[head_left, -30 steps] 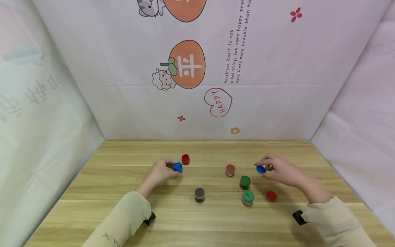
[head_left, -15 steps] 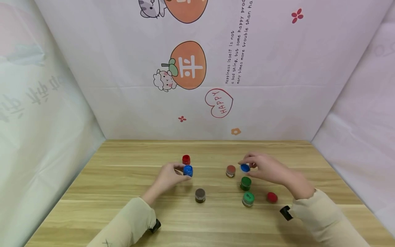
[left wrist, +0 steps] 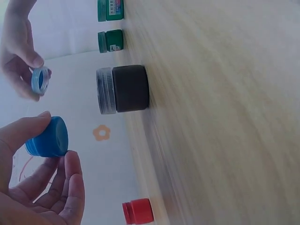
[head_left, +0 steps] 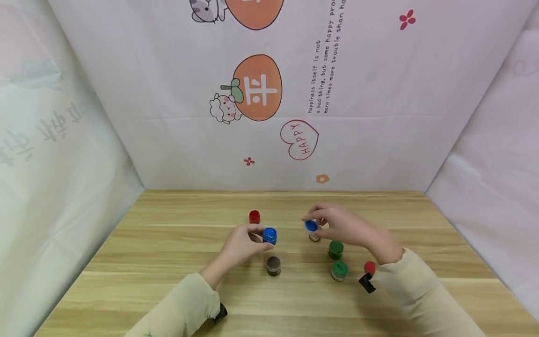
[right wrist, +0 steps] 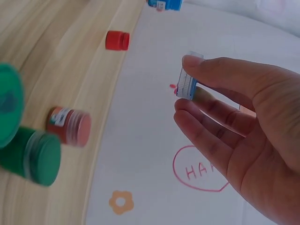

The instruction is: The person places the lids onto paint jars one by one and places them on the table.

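Left grip (head_left: 240, 244) pinching blue jar (head_left: 270, 236), right grip (head_left: 344, 226) pinching blue lid (head_left: 311, 225); gap between; table's back edge (head_left: 210, 192) beyond both.

The raised jar (head_left: 270, 235) is left of the lid (head_left: 311, 225); 5 jars (head_left: 273, 266) stand on the table (head_left: 286, 309).

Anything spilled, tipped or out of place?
No spill or tipped jar shows. One oddity: the red paint jar stands uncapped at the back, while a red lid sits apart near the right sleeve. The blue paint jar in the left hand is open too, but the right hand holds a blue lid.
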A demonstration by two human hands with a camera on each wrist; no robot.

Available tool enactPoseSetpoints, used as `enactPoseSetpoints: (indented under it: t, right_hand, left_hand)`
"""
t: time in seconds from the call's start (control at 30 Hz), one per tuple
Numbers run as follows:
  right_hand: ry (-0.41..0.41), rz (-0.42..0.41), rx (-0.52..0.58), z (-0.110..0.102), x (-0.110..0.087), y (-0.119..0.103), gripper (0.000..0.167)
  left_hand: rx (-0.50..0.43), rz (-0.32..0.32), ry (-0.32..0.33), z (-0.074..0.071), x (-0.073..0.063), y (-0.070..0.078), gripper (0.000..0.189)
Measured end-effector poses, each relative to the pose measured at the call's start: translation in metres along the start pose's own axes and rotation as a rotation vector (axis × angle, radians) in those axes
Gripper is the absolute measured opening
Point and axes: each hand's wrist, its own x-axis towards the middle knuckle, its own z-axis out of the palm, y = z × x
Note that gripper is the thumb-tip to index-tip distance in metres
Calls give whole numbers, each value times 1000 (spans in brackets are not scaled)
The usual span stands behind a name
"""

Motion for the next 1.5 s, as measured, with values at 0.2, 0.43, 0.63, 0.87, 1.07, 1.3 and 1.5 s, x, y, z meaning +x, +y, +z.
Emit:
enactPoseSetpoints:
  t: [0.2,0.43,0.63,0.87,1.07,1.3,1.5]
  right_hand:
    - [-29,-24,27,1,13,-12,33]
    - [-42,-66,32,7,28,-20,33]
    - [-50,-111,15,14,35,-23,33]
    - [-50,-176,-7,20,39,-28,31]
    - [-58,-203,-4,20,41,-31,29]
    - [-74,-211,22,21,42,-29,29]
    - [-97,-178,42,20,44,-31,29]
  left_hand:
    - [-29,18,-18,3,0,4,43]
    - [-96,61,-58,8,0,5,40]
    - [-98,79,-72,11,1,4,37]
    - [-105,38,-67,12,0,5,37]
    - [-111,42,-80,11,1,6,37]
    - [-116,45,-90,13,1,6,37]
    - [-115,32,-93,12,1,8,37]
